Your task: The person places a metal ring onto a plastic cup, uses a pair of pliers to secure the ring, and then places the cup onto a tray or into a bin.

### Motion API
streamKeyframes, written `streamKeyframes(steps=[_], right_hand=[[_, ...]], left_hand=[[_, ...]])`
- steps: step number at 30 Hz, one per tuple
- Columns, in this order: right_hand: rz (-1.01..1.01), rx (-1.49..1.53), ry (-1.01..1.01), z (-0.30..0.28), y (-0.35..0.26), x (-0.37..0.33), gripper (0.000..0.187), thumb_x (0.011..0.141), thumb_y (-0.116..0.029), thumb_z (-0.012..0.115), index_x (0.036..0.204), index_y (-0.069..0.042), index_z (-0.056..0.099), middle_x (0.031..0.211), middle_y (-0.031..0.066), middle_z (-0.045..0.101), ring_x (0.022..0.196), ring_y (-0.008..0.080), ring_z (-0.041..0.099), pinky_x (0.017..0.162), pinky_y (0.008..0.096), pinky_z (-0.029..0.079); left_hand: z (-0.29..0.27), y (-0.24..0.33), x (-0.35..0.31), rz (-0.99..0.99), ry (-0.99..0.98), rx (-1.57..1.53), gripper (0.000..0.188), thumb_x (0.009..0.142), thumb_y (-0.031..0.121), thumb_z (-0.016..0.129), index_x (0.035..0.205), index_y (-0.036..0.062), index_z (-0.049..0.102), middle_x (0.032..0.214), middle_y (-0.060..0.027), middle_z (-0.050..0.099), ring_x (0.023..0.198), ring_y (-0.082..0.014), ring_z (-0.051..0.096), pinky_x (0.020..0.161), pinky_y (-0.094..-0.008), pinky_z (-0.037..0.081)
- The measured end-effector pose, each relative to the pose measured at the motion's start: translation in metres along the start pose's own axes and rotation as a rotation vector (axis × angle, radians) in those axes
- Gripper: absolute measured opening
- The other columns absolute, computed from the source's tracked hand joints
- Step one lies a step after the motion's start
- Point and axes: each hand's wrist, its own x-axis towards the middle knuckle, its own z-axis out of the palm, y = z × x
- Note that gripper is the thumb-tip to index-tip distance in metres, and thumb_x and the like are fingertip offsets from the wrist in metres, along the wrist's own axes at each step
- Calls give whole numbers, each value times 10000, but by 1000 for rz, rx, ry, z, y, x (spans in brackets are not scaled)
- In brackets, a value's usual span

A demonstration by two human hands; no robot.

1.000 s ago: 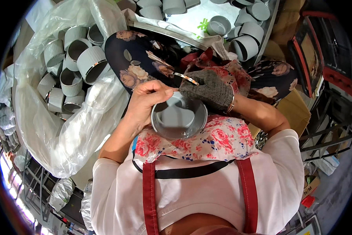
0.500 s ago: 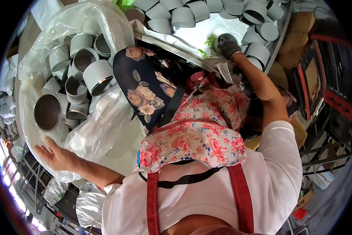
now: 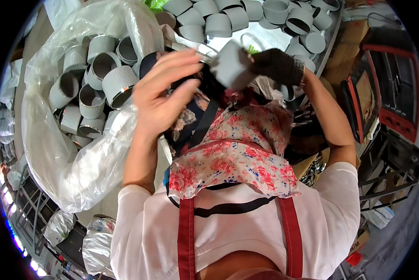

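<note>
In my right hand (image 3: 279, 67), which wears a dark glove, a smooth grey cup-shaped piece (image 3: 232, 65) is held above my lap, slightly blurred by motion. My bare left hand (image 3: 165, 95) is raised over my left thigh, fingers extended and apart, with nothing in it; it is nearest the held cup. To the left, a clear plastic bag (image 3: 102, 175) lies open around several ribbed grey cups (image 3: 118, 84), one with a shiny metallic band at its rim. Beyond my lap, a metal-edged tray (image 3: 328, 51) bears many smooth grey cups (image 3: 218, 24).
Green strips (image 3: 252, 48) lie on white sheeting in the tray. A red-and-black appliance (image 3: 396, 93) and cardboard boxes (image 3: 344, 51) stand at the right. Silvery-white plastic bags (image 3: 97, 245) sit at the lower left, by a dark metal rack.
My right hand has come back from the tray with a grey cup. My left hand has moved from the bag's near edge to above my lap. One cup in the bag has shifted.
</note>
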Motion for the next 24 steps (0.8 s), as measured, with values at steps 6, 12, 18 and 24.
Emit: streamKeyframes(steps=[6, 12, 18, 24], right_hand=[[-607, -26, 55, 54, -85, -20, 275, 790, -162, 552, 1054, -87, 567, 976, 103, 571, 863, 224, 561, 726, 309, 468], [-268, 16, 139, 108, -87, -39, 269, 790, -165, 557, 1034, -52, 565, 904, 107, 594, 777, 233, 584, 694, 299, 482], [-324, -64, 296, 120, -93, -50, 216, 753, -137, 581, 963, -88, 588, 913, 73, 599, 811, 243, 588, 712, 314, 487], [-407, -159, 356, 128, -102, -61, 191, 706, -106, 602, 897, -93, 587, 921, 66, 599, 888, 282, 579, 770, 358, 479]], left_hand=[[34, -8, -31, -412, -560, -406, 394, 626, 110, 720, 993, 11, 612, 854, -60, 546, 843, -171, 491, 758, -286, 381], [31, -10, -94, -529, -302, -422, 249, 631, 44, 728, 868, 11, 658, 839, -16, 503, 807, -124, 472, 707, -238, 378], [47, -6, -114, -682, 45, -557, 149, 798, 100, 599, 738, -31, 637, 943, -65, 503, 863, -136, 498, 770, -244, 402], [54, -9, -121, -479, 109, -481, 166, 764, 129, 635, 675, -10, 613, 927, -64, 530, 902, -154, 497, 776, -254, 385]])
